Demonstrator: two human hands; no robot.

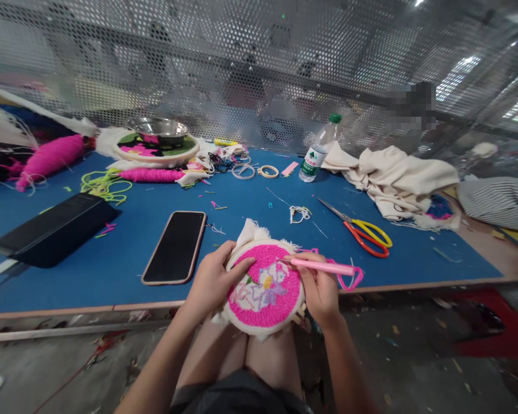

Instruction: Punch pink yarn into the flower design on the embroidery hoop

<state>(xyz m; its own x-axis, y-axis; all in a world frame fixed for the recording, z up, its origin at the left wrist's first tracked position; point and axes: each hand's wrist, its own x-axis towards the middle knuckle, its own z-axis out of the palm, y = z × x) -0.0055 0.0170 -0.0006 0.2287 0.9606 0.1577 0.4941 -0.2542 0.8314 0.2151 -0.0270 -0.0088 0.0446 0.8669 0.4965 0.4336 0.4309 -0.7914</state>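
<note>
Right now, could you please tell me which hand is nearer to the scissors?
Right. The right hand, holding the pink tool, is left of the scissors and closer to the body; the left hand is farther left, holding the hoop.

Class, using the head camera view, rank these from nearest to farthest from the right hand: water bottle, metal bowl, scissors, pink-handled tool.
1. Pink-handled tool: in the right hand.
2. Scissors: on the table, forward and right.
3. Water bottle: beyond the hand, farther back.
4. Metal bowl: far back left.
</note>
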